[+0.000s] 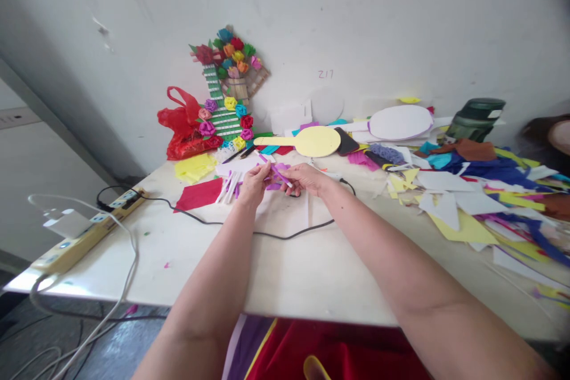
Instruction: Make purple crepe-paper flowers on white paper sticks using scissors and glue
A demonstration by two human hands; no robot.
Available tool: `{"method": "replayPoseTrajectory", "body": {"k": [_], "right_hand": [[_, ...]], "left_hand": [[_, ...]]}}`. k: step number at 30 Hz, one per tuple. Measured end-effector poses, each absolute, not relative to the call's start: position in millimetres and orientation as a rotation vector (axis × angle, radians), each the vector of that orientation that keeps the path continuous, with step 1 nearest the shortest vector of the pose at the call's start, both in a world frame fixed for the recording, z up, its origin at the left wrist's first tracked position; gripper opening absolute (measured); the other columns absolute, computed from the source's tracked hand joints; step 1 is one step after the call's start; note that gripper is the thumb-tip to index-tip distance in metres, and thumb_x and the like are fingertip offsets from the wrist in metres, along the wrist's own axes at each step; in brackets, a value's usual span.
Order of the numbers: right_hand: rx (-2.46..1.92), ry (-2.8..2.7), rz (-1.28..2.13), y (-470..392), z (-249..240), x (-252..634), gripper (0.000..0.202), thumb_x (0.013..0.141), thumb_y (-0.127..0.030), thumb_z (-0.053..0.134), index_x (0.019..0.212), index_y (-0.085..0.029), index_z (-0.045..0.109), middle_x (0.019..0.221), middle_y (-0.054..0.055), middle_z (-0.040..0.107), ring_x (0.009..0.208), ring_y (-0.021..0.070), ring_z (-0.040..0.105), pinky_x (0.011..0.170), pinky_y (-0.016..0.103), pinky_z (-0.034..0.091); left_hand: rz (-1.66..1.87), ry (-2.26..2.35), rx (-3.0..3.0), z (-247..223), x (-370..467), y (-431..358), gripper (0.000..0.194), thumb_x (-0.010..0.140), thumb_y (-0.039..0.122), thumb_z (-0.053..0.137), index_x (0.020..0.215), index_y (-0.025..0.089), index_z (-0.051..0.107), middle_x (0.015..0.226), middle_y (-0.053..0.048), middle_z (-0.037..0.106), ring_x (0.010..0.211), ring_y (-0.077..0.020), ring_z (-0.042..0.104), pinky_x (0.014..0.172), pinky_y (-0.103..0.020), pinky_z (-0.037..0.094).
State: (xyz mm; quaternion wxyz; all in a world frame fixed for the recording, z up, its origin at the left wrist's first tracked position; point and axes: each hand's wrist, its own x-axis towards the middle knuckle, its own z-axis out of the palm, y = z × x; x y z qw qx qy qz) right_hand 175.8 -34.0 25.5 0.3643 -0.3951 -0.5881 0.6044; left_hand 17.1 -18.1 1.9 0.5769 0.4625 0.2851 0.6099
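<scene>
Both hands meet above the middle of the table, closed around a thin white stick wrapped in purple paper (279, 174). My left hand (257, 185) pinches its upper left part. My right hand (306, 179) has its fingers pressed on the lower right part, near a white end. Purple paper shows between and below the fingers, partly hidden by them. Just left of my left hand lie several white rolled sticks (228, 187), some with purple on them. A red paper sheet (198, 195) lies beside these sticks.
A black cable (285, 238) loops across the table from a power strip (95, 231) at left. Behind the hands lie a yellow paddle-shaped board (317, 141) and a white one (401, 123). Paper flowers (236, 53) and a red bag (180, 124) stand back left; paper scraps (463, 202) and a dark green bottle (476, 119) are right.
</scene>
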Motion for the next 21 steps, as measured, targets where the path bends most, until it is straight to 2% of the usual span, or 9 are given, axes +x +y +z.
{"method": "replayPoseTrajectory", "body": {"k": [2,4,6,9,11,13,16,18,21], "right_hand": [[-1.039,-1.478,1.5,-32.4,25.1,177.1,0.03,0.076,-0.041,0.062,0.076,-0.011,0.062,0.063,0.006,0.067,0.049,0.0123,0.061,0.035,0.017,0.039],[-1.107,-1.425,1.364,-30.5,25.2,178.6,0.025,0.074,-0.036,0.064,0.068,-0.012,0.059,0.057,0.004,0.064,0.045,0.01,0.057,0.034,0.016,0.037],[-1.172,-1.38,1.224,-29.2,26.3,179.2,0.024,0.073,-0.029,0.065,0.059,-0.013,0.054,0.046,-0.001,0.056,0.036,0.0064,0.047,0.032,0.016,0.031],[-1.205,-1.369,1.09,-29.7,29.7,178.0,0.028,0.075,-0.027,0.06,0.053,-0.015,0.047,0.037,-0.006,0.042,0.03,0.0037,0.033,0.033,0.017,0.024],[-1.218,-1.384,1.008,-30.8,32.4,177.2,0.03,0.075,-0.029,0.058,0.051,-0.015,0.045,0.035,-0.007,0.037,0.032,0.0038,0.031,0.035,0.018,0.025],[-1.259,-1.406,0.942,-30.6,34.6,178.8,0.03,0.076,-0.031,0.055,0.052,-0.015,0.047,0.038,-0.006,0.039,0.034,0.0047,0.033,0.038,0.018,0.029],[-1.469,-1.533,0.8,-26.8,36.3,188.2,0.023,0.078,-0.03,0.052,0.062,-0.015,0.055,0.052,0.001,0.055,0.043,0.0087,0.047,0.046,0.021,0.037],[-1.694,-1.712,0.473,-23.4,36.9,197.4,0.013,0.075,-0.027,0.055,0.075,-0.016,0.062,0.073,0.006,0.065,0.063,0.0148,0.059,0.058,0.024,0.043],[-2.001,-1.932,0.1,-21.8,39.4,209.5,0.031,0.07,-0.027,0.059,0.1,-0.017,0.063,0.102,0.012,0.065,0.095,0.0249,0.059,0.074,0.031,0.043]], "left_hand": [[1.442,0.665,1.042,2.3,17.1,-17.9,0.031,0.058,0.037,0.076,0.068,0.01,0.063,0.055,0.001,0.055,0.049,-0.0064,0.051,0.048,-0.019,0.042],[1.447,0.66,1.016,2.2,16.4,-17.4,0.03,0.059,0.036,0.075,0.07,0.01,0.063,0.055,0.001,0.055,0.049,-0.0063,0.052,0.048,-0.018,0.042],[1.438,0.654,1.002,1.6,15.6,-16.5,0.028,0.061,0.034,0.075,0.069,0.01,0.063,0.054,0.0,0.056,0.048,-0.0066,0.052,0.047,-0.018,0.043],[1.421,0.647,0.983,0.1,14.5,-14.8,0.026,0.063,0.032,0.073,0.071,0.01,0.063,0.055,-0.001,0.058,0.047,-0.0069,0.053,0.047,-0.018,0.043],[1.416,0.639,0.968,-0.8,14.0,-13.8,0.025,0.064,0.031,0.073,0.073,0.01,0.063,0.056,-0.001,0.059,0.048,-0.0068,0.054,0.048,-0.018,0.044],[1.415,0.629,0.957,-1.2,13.6,-13.4,0.026,0.064,0.03,0.073,0.076,0.009,0.064,0.058,-0.001,0.059,0.048,-0.0067,0.054,0.049,-0.018,0.045],[1.41,0.626,0.95,-1.1,13.0,-13.7,0.026,0.063,0.029,0.074,0.077,0.009,0.064,0.058,-0.001,0.059,0.047,-0.0065,0.054,0.048,-0.018,0.045],[1.413,0.638,0.946,-1.2,12.6,-13.9,0.024,0.063,0.028,0.073,0.074,0.009,0.063,0.056,0.0,0.058,0.047,-0.0065,0.054,0.048,-0.018,0.045],[1.432,0.666,0.936,-2.2,11.9,-13.2,0.022,0.063,0.028,0.073,0.07,0.01,0.061,0.055,0.0,0.057,0.047,-0.0066,0.054,0.048,-0.019,0.045]]}}
